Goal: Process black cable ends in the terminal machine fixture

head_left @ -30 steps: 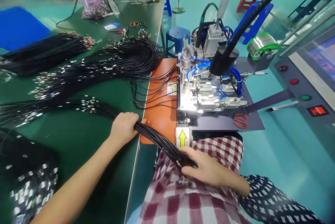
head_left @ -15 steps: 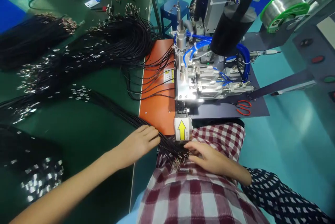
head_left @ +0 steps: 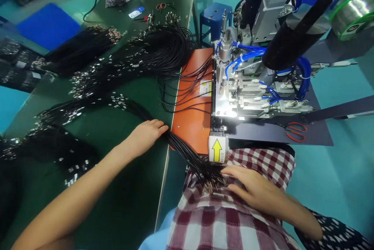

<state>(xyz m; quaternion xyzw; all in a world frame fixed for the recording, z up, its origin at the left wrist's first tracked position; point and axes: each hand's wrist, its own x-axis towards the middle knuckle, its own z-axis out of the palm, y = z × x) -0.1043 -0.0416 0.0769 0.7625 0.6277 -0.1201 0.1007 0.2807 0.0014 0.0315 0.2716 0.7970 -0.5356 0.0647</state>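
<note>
A bundle of thin black cables (head_left: 188,154) runs from the green table across the front of the orange plate (head_left: 189,125) to my lap, where its bare metal ends rest on the checked apron (head_left: 216,222). Around the bundle, near the table edge, my left hand (head_left: 149,135) is closed with its fingers bent over the cables. My right hand (head_left: 254,187) lies by the cable ends, thumb and fingers apart, fingertips touching the nearest strands. The far ends of the bundle carry small silvery terminals (head_left: 118,101).
A machine with blue air tubes (head_left: 257,86) stands beyond the orange plate, with several cables leading into it. Red-handled pliers (head_left: 295,131) lie at its base. More cable heaps (head_left: 163,49) cover the table. A solder wire spool (head_left: 355,12) hangs at upper right.
My left hand has slid along the bundle toward the table, away from my lap. My right hand has stayed by the cable ends. The whole view has shifted left.
</note>
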